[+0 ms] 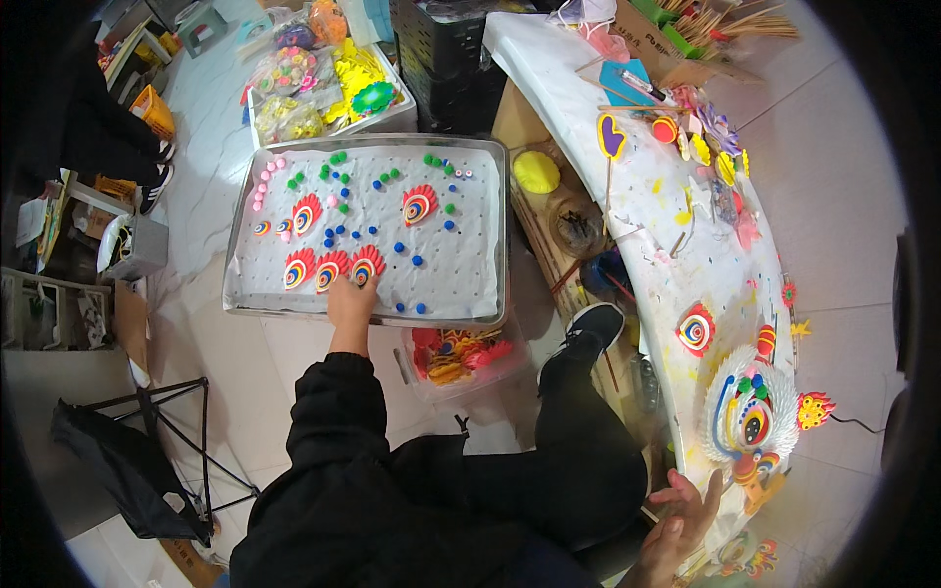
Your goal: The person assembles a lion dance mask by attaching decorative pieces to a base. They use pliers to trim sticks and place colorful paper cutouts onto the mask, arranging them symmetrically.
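Note:
My left hand (351, 302) reaches over the near edge of a metal tray (367, 318) lined with white dotted paper. Its fingers are closed at the lower edge of a red, flame-edged eye piece (368, 265) with ringed colours. Directly beside it lie two more such eye pieces (299, 268). Others lie farther up the tray, among small blue balls (418, 261), green balls (450, 209) and pink balls (259, 196). My right hand (683, 519) is held palm up at the table's near end, fingers apart and nothing in it. Close to it sits a white-fringed decorated head (730, 402).
A white-covered table (647, 294) runs along the right, with a marker (642, 86) and loose decorations. Below the tray, a clear bin (461, 358) holds red and yellow pieces. A box of bagged parts (392, 118) stands behind. A folding stool (127, 461) is at left; another person's legs (108, 137) show.

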Available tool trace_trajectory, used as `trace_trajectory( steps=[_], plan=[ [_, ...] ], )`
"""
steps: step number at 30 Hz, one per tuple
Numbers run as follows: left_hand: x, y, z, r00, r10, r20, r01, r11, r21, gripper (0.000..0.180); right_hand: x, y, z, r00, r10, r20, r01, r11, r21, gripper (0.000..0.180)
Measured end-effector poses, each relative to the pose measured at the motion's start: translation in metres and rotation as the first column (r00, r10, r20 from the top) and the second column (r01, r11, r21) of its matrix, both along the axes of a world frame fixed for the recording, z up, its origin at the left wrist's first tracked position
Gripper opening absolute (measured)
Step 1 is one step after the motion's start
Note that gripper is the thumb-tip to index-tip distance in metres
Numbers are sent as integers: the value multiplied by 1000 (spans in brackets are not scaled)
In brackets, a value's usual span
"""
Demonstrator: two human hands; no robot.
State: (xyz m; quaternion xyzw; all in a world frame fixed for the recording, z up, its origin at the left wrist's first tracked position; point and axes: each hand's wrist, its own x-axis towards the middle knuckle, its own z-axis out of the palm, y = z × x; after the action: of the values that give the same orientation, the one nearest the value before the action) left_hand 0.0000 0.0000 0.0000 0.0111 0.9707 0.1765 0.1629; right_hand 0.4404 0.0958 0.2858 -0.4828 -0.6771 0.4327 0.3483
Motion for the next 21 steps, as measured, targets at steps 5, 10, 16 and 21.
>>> trace_trajectory(
  steps=[5,10,16,21],
  plan=[
    [-9,14,-18,992,127,-17,-126,990,65,50,5,5,2,986,147,-81,-145,989,26,74],
    [-23,8,-22,973,168,160,-196,963,183,51,6,1,4,989,126,-79,-124,992,38,68],
    [-36,2,-34,991,28,130,-51,982,181,57,4,-4,3,998,28,-50,-28,1000,-9,78],
    [-44,2,-66,993,-109,34,106,991,82,48,9,2,2,980,139,-141,-140,990,1,70]
  ],
)
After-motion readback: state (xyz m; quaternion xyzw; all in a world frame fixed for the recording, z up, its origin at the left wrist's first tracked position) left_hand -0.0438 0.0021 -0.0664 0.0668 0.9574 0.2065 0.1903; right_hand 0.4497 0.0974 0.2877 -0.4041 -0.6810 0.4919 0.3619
